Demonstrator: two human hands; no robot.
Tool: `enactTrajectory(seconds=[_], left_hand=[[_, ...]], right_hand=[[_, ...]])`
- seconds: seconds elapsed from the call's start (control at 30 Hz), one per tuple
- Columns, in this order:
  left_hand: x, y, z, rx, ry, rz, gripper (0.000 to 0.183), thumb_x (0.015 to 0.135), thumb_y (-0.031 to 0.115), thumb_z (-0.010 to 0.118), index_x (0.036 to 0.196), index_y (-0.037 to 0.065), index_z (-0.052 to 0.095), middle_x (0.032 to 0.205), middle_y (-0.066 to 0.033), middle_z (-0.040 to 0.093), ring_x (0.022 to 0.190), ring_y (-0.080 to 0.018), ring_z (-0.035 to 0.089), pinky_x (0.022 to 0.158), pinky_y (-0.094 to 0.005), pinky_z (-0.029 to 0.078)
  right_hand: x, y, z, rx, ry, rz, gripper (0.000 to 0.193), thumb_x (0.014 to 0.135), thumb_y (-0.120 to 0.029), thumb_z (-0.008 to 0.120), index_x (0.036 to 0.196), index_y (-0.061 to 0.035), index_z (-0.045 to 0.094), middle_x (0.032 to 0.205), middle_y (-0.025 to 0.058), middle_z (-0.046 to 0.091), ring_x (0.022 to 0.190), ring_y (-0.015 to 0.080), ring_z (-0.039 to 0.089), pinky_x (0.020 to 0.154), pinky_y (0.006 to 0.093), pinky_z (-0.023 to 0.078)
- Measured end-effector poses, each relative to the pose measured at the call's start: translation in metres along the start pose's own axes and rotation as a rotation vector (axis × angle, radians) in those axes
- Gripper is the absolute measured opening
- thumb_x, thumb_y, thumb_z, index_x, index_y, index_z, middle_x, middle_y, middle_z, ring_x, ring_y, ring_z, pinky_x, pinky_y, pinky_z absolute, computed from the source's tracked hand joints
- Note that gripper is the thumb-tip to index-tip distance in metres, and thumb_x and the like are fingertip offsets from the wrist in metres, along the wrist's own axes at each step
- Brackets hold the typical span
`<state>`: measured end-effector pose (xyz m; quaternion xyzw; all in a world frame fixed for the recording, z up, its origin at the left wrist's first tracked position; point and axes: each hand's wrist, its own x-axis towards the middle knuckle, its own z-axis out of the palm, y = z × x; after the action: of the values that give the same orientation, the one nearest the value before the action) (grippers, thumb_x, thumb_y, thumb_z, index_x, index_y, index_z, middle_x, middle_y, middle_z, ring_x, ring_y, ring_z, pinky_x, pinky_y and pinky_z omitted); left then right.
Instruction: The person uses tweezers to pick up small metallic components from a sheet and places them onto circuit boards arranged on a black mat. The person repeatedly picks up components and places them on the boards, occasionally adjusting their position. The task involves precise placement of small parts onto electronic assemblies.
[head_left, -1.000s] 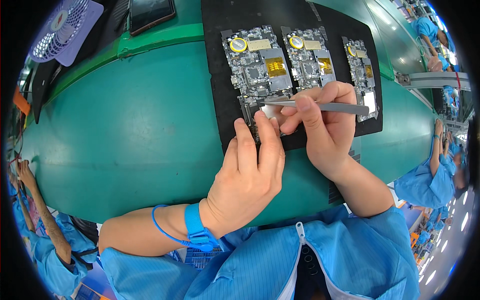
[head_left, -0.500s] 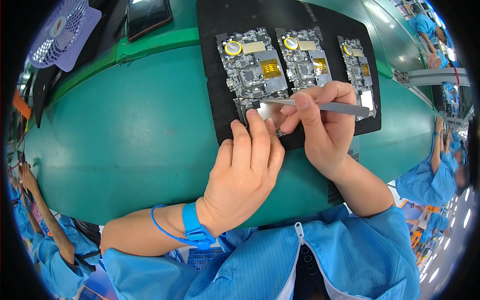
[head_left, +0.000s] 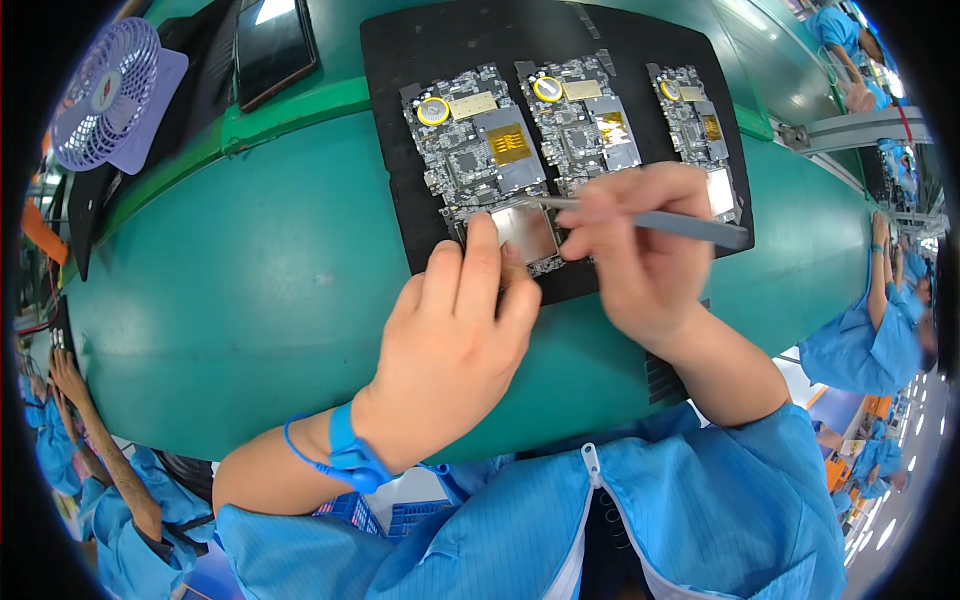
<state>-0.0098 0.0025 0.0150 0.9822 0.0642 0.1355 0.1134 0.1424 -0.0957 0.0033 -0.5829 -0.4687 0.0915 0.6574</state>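
Three circuit boards lie in a row on a black mat (head_left: 460,32) in the upper middle of the frame, and the left board (head_left: 462,162) is the one being handled. The left hand (head_left: 440,330), just below the picture's centre, reaches up to that board's lower end: its index fingertip meets the board beside the left edge of a silver plate (head_left: 532,236), while the thumb tip lies over the plate's face. These fingers are extended and slightly parted; whether they pinch anything cannot be told. Right of centre, the right hand (head_left: 655,250), somewhat blurred, has its thumb and fingers closed around grey tweezers (head_left: 690,228). The tweezers point left, their tips at the plate's upper edge, though contact is too fine to make out. The middle board (head_left: 575,140) is partly covered at its lower end by the right hand, and the right board (head_left: 690,120) sits beyond that hand, toward the upper right. A blue wrist strap (head_left: 350,452) circles the left wrist. In the upper left stand a lilac fan (head_left: 107,90) and a dark phone (head_left: 275,55).
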Motion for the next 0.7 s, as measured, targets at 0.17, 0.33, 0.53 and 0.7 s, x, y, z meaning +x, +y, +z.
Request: enactTrajectory(seconds=[0.17, 0.33, 0.53, 0.7], left_hand=[[-0.017, -0.013, -0.033, -0.139, 0.062, -0.176, 0.049, 0.077, 0.015, 0.068, 0.120, 0.000, 0.050, 0.121, -0.0223, 0.049, 0.100, -0.0323, 0.054, 0.082, -0.0372, 0.048], [-0.009, -0.040, -0.032, -1.189, 0.101, -0.812, 0.046, 0.086, 0.016, 0.063, 0.123, -0.005, 0.046, 0.116, -0.0151, 0.053, 0.097, -0.0192, 0.055, 0.077, -0.0312, 0.049], [0.022, -0.055, -0.037, -1.387, 0.017, -0.883, 0.018, 0.090, 0.012, 0.055, 0.102, -0.001, 0.055, 0.075, 0.0002, 0.056, 0.064, -0.0081, 0.052, 0.060, -0.0235, 0.045], [0.055, -0.016, -0.065, -1.328, -0.187, -0.736, 0.012, 0.089, 0.014, 0.058, 0.091, 0.002, 0.056, 0.072, 0.0004, 0.055, 0.059, -0.0068, 0.054, 0.054, -0.0222, 0.045]], right_hand=[[0.017, -0.045, -0.099, -0.204, 0.273, 0.036, 0.015, 0.090, -0.003, 0.044, 0.104, 0.0018, 0.045, 0.074, 0.0093, 0.057, 0.058, 0.0072, 0.046, 0.049, 0.0188, 0.037], [0.009, -0.012, -0.231, -0.649, 0.207, 0.540, 0.031, 0.088, -0.021, 0.043, 0.102, 0.0004, 0.060, 0.079, 0.0047, 0.059, 0.050, 0.0055, 0.039, 0.045, 0.0217, 0.032], [0.016, 0.000, -0.219, -0.123, 0.075, 1.036, 0.027, 0.086, -0.028, 0.064, 0.090, -0.0020, 0.058, 0.055, -0.0080, 0.037, 0.041, 0.0013, 0.025, 0.038, 0.0224, 0.017], [-0.027, -0.032, -0.251, -0.268, 0.130, 1.025, 0.035, 0.084, -0.028, 0.067, 0.103, -0.0001, 0.057, 0.056, -0.0068, 0.037, 0.043, 0.0037, 0.030, 0.039, 0.0246, 0.019]])
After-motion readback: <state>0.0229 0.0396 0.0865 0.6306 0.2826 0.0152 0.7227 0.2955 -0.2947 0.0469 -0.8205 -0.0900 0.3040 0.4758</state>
